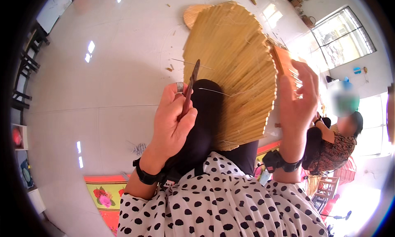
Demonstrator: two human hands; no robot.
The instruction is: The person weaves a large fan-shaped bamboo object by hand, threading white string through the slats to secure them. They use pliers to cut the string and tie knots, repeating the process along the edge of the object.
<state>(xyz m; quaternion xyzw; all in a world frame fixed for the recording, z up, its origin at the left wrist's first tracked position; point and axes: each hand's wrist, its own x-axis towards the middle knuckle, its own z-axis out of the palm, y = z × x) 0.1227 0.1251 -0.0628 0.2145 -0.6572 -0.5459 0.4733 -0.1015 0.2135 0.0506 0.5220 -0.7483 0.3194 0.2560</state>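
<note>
The woven fan [236,68] lay across the knee [207,113] — the left hand [170,122] with a thin tool [190,87] left of it, the right hand [298,99] at its right edge — another person [335,142] farther right.

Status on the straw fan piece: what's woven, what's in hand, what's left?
Done: the straw fan is already a broad, tightly bound panel lying across the knee. In hand: the left hand grips a dark needle-like tool at the panel's lower left edge, with a thin strand running from it; the right hand steadies the right edge. Left: the lower right edge looks uneven, with loose strip ends.
</note>
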